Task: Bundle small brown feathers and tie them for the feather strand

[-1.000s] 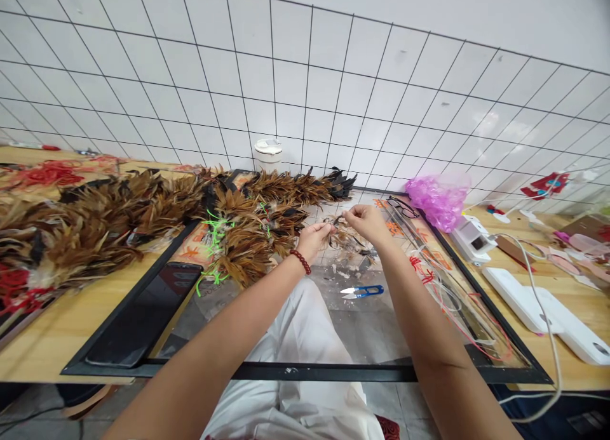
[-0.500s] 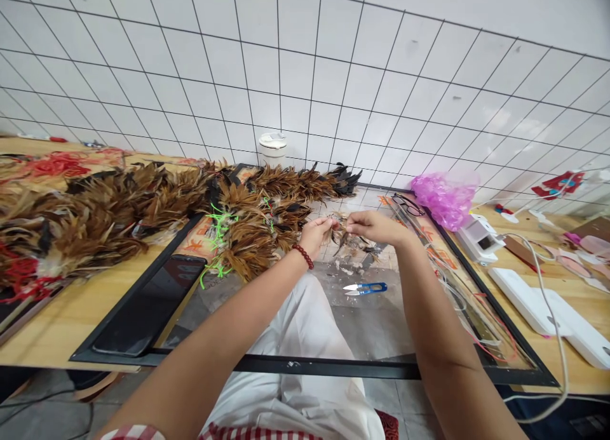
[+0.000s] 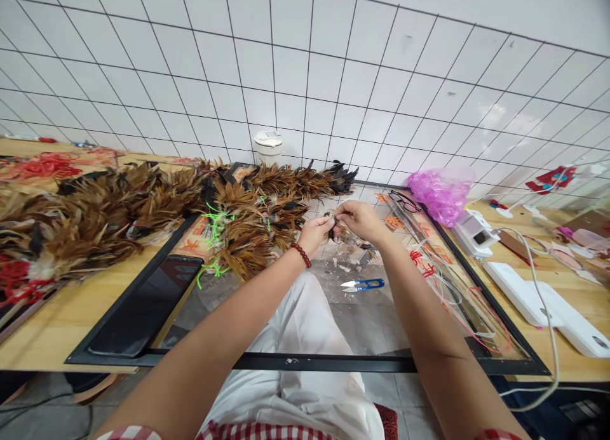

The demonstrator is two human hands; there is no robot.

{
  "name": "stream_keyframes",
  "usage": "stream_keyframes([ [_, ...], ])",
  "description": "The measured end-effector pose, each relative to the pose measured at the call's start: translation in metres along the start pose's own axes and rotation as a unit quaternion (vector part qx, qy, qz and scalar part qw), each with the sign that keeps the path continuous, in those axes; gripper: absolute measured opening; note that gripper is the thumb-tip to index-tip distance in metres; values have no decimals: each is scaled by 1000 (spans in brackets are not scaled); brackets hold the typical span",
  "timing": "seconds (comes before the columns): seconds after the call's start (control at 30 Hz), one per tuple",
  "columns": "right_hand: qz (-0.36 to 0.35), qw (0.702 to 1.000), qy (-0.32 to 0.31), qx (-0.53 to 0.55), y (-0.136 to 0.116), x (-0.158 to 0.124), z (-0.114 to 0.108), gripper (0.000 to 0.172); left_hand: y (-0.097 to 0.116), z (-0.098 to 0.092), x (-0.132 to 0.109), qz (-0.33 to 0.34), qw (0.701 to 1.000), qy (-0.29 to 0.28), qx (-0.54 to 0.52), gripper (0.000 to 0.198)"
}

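Observation:
My left hand [image 3: 318, 233], with a beaded bracelet at the wrist, pinches a small dark brown feather tuft [image 3: 332, 233]. My right hand [image 3: 361, 220] meets it there, its thumb and fingers closed at the tuft's upper end; what exactly they pinch is too small to make out. Under both hands, loose feather bits are scattered on the glass top [image 3: 347, 329]. Nearer to me lie blue thread snips [image 3: 363, 285], blades pointing left. Left of my hands are brown feather bunches [image 3: 250, 249] with bright green ties [image 3: 216, 227].
A black phone [image 3: 147, 305] lies on the black frame at left, beside a long pile of feathers [image 3: 109, 205]. At right are red cords [image 3: 422, 262], white cables, eyeglasses [image 3: 405, 200], a pink plastic bag [image 3: 441, 195] and white power banks [image 3: 548, 310]. A white lidded tub [image 3: 267, 146] stands by the tiled wall.
My right hand has shifted left and up, closing in on my left fingertips, and its forearm has swung left, uncovering red cords. The snips stay put; the view has moved slightly.

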State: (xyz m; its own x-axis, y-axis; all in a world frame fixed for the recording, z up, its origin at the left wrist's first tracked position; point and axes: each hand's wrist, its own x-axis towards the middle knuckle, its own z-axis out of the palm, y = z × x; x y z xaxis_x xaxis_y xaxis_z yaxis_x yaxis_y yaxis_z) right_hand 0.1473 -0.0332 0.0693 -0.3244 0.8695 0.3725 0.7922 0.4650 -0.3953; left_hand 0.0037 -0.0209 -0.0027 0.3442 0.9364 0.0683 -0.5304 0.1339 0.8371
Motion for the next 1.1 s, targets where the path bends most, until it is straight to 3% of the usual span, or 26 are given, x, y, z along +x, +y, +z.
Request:
stream_keyframes([
  [0.2, 69, 994, 67, 51, 7, 2, 3, 17, 5, 2, -2, -12, 999, 27, 18, 20],
  [0.37, 73, 956, -40, 283, 10, 0, 5, 27, 7, 2, -4, -21, 999, 5, 26, 18],
  [0.5, 79, 918, -105, 375, 6, -2, 8, 24, 5, 3, -5, -31, 999, -29, 30, 19],
  [0.67, 130, 936, -41, 326, 1, -1, 13, 18, 3, 7, -6, -38, 998, -46, -9, 17],
  [0.83, 118, 976, -27, 182, 3, 0, 0, 13, 7, 7, -6, -15, 999, 35, 10, 15],
  [0.93, 99, 985, -136, 27, 8, -3, -13, 16, 9, 4, -5, -19, 997, 66, -31, 13],
  [1.03, 68, 953, -294, -25, 10, -6, -13, 29, 10, 0, -2, -20, 995, 71, -64, 13],
  [1.1, 71, 934, -347, -35, 11, -7, -5, 31, 9, -1, -1, -18, 994, 73, -80, 12],
])
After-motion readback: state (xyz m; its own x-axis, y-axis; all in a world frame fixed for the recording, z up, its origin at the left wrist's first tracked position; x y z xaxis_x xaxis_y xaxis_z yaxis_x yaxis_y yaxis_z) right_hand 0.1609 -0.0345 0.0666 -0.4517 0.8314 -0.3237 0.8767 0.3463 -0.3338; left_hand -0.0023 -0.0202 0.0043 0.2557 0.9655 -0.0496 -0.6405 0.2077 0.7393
